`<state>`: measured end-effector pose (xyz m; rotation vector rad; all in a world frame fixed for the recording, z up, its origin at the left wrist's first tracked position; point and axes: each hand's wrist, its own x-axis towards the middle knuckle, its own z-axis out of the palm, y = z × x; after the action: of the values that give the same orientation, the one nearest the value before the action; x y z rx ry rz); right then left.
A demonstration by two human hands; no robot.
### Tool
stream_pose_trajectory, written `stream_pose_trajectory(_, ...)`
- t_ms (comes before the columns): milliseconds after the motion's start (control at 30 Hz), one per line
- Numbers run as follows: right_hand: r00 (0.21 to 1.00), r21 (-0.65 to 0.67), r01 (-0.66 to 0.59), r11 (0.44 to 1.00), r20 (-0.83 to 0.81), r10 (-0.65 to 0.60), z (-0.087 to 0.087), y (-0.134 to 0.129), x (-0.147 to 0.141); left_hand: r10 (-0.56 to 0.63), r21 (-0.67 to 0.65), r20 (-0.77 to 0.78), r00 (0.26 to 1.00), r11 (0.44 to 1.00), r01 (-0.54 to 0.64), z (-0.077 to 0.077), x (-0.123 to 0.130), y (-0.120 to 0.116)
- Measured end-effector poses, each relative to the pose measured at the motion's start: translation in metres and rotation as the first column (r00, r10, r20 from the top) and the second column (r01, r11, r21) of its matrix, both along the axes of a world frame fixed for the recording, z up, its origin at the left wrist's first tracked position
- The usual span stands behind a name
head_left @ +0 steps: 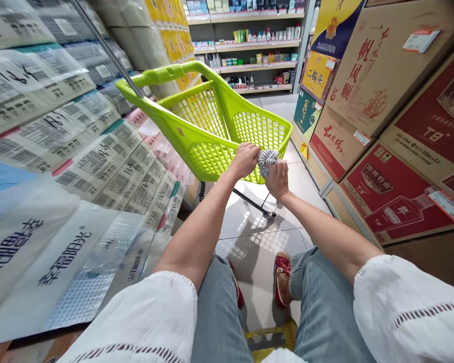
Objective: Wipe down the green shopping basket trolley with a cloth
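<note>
A rounded bundle of grey-and-white twisted cord [268,160] is held up in front of me; its exact kind is unclear. My left hand [245,160] is closed, with its curled fingers pinching at the bundle's left edge. From the right and below, my right hand [277,178] wraps its fingers round the bundle. Just behind both hands, a bright green shopping cart [181,133] with perforated plastic sides stands at an angle. My hands overlap its lower basket edge in the view, and I cannot tell whether they touch it.
Plastic-wrapped tissue packs [109,161] are stacked on the left. Printed cartons [363,96] rise on the right. Shelves of small goods [249,45] close off the far end. A yellow stool [287,333] shows between my legs on the tiled floor [230,247].
</note>
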<state>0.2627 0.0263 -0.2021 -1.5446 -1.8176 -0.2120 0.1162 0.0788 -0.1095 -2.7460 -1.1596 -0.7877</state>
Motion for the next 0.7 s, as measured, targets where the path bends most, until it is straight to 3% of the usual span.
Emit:
stream_pose_trajectory(100,0.996,-0.084,-0.029,0.996,0.081,0.036,-0.016,0.004,0.004,0.006,-0.019,0.019,1.000,1.000,-0.006,0.000,0.001,0.005)
stream_pose_trajectory(267,0.943,-0.245,-0.158,0.956,0.250,0.220,-0.038,0.001,0.015,0.008,-0.014,0.036,0.999,1.000,-0.008,-0.001,0.000,0.012)
stream_pose_trajectory(367,0.947,-0.167,-0.149,0.975,0.258,0.189,-0.029,0.003,0.019,-0.001,-0.006,0.047,0.999,1.000,0.002,-0.002,-0.001,0.013)
stream_pose_trajectory(533,0.971,-0.022,-0.125,0.992,0.205,0.127,0.005,0.011,0.021,-0.007,-0.014,0.051,0.999,1.000,0.008,-0.001,0.000,0.012)
stream_pose_trajectory(600,0.973,-0.044,-0.120,0.992,0.193,0.126,0.006,0.013,0.019,0.004,-0.022,0.052,0.999,1.000,-0.003,0.001,0.002,0.012)
stream_pose_trajectory(700,0.972,-0.097,-0.110,0.989,0.198,0.127,-0.009,0.014,0.017,0.016,-0.025,0.059,0.998,1.000,-0.014,0.001,0.003,0.013)
